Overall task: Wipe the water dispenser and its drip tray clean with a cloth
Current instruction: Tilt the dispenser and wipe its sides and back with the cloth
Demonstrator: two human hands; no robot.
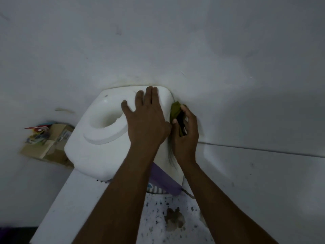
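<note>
Water dispenser [91, 155] against pale wall [175, 41], over speckled floor [154, 219].

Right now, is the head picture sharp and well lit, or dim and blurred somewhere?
Head view: dim, greyish light, no glare; the white plastic water dispenser is the brightest thing; the green cloth gripped in the right hand is dark and soft-edged; the brown cardboard box at far left is blurred.

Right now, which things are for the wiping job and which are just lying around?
For the job:
white plastic water dispenser
green fabric cloth, held by the right hand
left hand, flat on the dispenser's top

Just lying about:
brown cardboard box holding colourful items
brown stain on the speckled floor
</note>
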